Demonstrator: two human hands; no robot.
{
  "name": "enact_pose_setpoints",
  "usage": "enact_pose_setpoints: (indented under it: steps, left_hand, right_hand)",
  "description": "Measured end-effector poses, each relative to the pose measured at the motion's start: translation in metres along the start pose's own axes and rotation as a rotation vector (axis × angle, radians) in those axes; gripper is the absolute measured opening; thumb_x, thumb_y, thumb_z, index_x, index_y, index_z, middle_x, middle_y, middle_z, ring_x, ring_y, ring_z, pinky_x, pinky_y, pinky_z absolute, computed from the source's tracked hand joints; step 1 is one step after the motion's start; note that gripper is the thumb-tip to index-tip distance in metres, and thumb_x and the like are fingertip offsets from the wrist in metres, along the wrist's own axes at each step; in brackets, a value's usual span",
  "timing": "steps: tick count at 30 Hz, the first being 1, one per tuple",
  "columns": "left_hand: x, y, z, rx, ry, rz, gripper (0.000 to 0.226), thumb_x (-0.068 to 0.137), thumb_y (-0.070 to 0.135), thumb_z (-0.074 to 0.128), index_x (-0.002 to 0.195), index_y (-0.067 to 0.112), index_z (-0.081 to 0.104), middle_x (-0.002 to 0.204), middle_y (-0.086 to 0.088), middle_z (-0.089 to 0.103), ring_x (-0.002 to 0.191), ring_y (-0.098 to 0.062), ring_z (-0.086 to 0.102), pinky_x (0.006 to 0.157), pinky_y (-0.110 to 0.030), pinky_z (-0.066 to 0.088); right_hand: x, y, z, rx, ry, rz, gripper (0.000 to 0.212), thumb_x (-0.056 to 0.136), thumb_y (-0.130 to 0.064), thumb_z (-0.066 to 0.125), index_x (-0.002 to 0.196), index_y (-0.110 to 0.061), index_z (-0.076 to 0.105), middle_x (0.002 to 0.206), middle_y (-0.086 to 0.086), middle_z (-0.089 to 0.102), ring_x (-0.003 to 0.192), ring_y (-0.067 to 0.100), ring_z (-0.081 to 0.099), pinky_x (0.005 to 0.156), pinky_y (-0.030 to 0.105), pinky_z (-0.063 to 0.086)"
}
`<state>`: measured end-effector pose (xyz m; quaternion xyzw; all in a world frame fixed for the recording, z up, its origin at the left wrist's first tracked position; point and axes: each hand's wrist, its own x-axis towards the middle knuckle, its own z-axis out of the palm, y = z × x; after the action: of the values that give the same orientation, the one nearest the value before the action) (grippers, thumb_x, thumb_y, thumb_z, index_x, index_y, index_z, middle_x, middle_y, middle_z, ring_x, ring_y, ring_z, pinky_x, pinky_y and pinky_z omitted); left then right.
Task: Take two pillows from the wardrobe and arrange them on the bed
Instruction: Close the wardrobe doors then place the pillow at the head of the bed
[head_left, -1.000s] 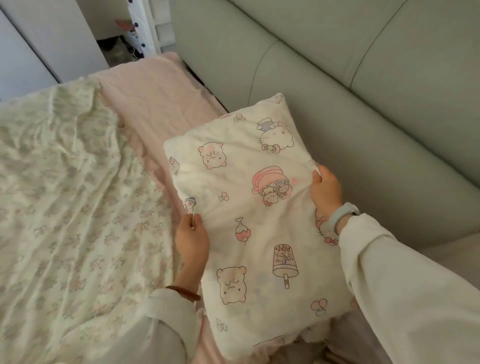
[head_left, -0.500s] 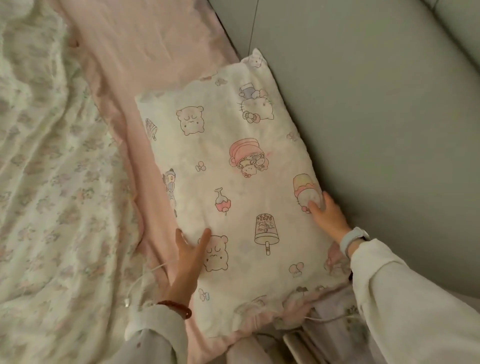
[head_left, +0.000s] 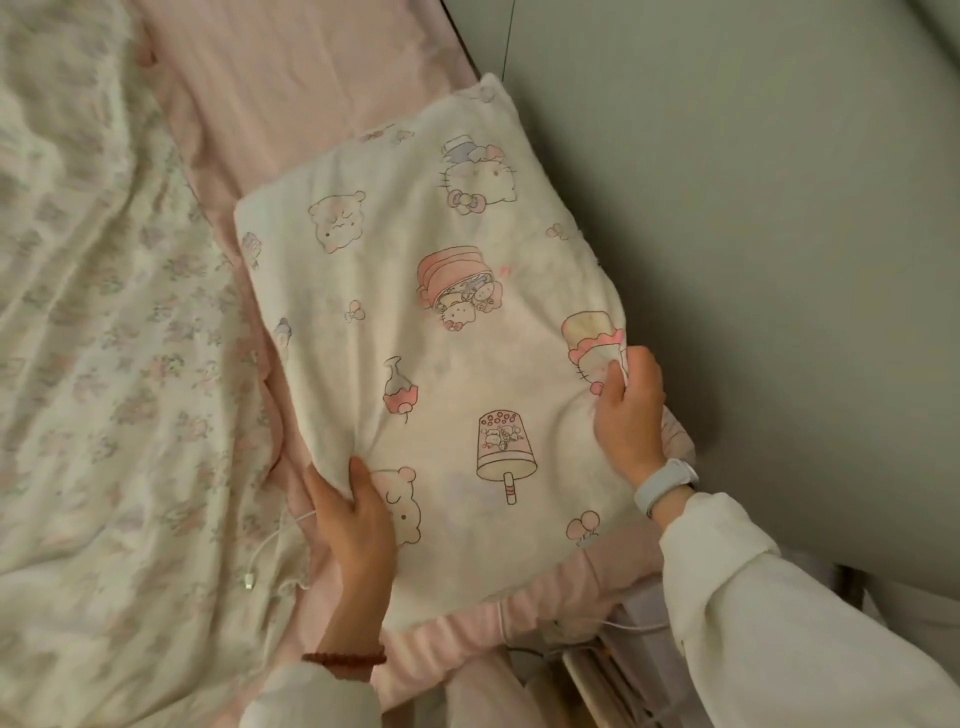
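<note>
Here, pillow (head_left: 426, 332) between both gripping hands.

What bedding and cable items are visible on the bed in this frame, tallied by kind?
Cartoon-print pillow: 1, gripped by the left hand and right hand
Floral quilt: 1
Pink sheet: 1
White charging cable: 1
Total: 4
</note>
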<state>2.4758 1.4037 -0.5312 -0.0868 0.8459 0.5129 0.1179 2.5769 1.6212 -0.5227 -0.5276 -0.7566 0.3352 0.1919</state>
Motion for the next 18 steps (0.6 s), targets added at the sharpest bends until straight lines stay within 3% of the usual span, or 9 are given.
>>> enact_pose_setpoints:
  steps: [2, 5, 8, 12, 14, 16, 18]
  left_hand:
    - [-0.011, -0.009, -0.005, 0.007, -0.001, -0.035, 0.018, 0.094, 0.016, 0.044, 0.111, 0.022, 0.041, 0.096, 0.009, 0.05, 0.088, -0.008, 0.05, 0.082, -0.022, 0.039]
    - [0.003, -0.029, -0.007, 0.131, -0.078, -0.046, 0.036, 0.093, 0.015, 0.044, 0.128, 0.012, 0.036, 0.123, 0.004, 0.044, 0.108, -0.01, 0.042, 0.096, -0.018, 0.033]
    - [0.024, -0.043, -0.004, 0.37, -0.141, -0.123, 0.042, 0.089, 0.036, 0.045, 0.127, 0.022, 0.034, 0.144, -0.01, 0.031, 0.13, -0.027, 0.033, 0.107, -0.046, 0.032]
    - [0.031, -0.042, -0.009, 0.157, -0.199, -0.148, 0.062, 0.082, 0.034, 0.058, 0.134, 0.017, 0.029, 0.142, -0.01, 0.035, 0.12, -0.019, 0.044, 0.099, -0.032, 0.04]
    - [0.032, -0.045, -0.014, 0.117, -0.263, -0.132, 0.071, 0.076, 0.044, 0.058, 0.137, 0.03, 0.025, 0.148, -0.004, 0.024, 0.125, -0.012, 0.039, 0.101, -0.025, 0.037]
    - [0.034, -0.046, -0.014, 0.083, -0.327, -0.1, 0.065, 0.074, 0.048, 0.052, 0.132, 0.047, 0.024, 0.15, 0.002, 0.023, 0.131, -0.01, 0.033, 0.108, -0.034, 0.034]
    - [0.031, -0.047, -0.012, 0.073, -0.381, -0.051, 0.059, 0.078, 0.044, 0.048, 0.132, 0.047, 0.025, 0.144, 0.004, 0.035, 0.13, -0.012, 0.036, 0.109, -0.042, 0.033]
  right_hand:
    - [-0.005, -0.001, -0.002, 0.016, -0.01, -0.074, 0.014, 0.089, -0.009, 0.038, 0.079, -0.002, 0.045, 0.084, 0.02, 0.051, 0.081, 0.029, 0.042, 0.075, 0.041, 0.035]
    - [-0.011, 0.014, 0.005, -0.021, -0.115, -0.003, 0.013, 0.091, -0.009, 0.039, 0.084, -0.002, 0.047, 0.09, 0.02, 0.053, 0.089, 0.033, 0.047, 0.079, 0.043, 0.037]
    - [-0.005, 0.031, 0.017, -0.085, -0.167, 0.203, 0.019, 0.092, -0.008, 0.039, 0.102, 0.003, 0.05, 0.111, 0.024, 0.055, 0.107, 0.039, 0.048, 0.086, 0.047, 0.039]
    - [-0.003, 0.036, 0.024, -0.153, -0.164, 0.232, 0.02, 0.093, -0.009, 0.036, 0.102, 0.004, 0.049, 0.111, 0.026, 0.055, 0.106, 0.039, 0.048, 0.086, 0.047, 0.04]
    - [-0.006, 0.035, 0.022, -0.119, -0.111, 0.214, 0.02, 0.093, -0.007, 0.035, 0.1, 0.006, 0.048, 0.109, 0.027, 0.054, 0.104, 0.04, 0.048, 0.087, 0.049, 0.04]
    - [-0.008, 0.033, 0.02, -0.071, -0.026, 0.204, 0.019, 0.094, -0.008, 0.035, 0.098, 0.006, 0.046, 0.106, 0.027, 0.053, 0.099, 0.037, 0.047, 0.086, 0.045, 0.039]
    - [-0.011, 0.034, 0.015, -0.061, 0.005, 0.197, 0.019, 0.094, -0.012, 0.034, 0.098, 0.003, 0.046, 0.104, 0.024, 0.053, 0.092, 0.03, 0.044, 0.077, 0.032, 0.033]
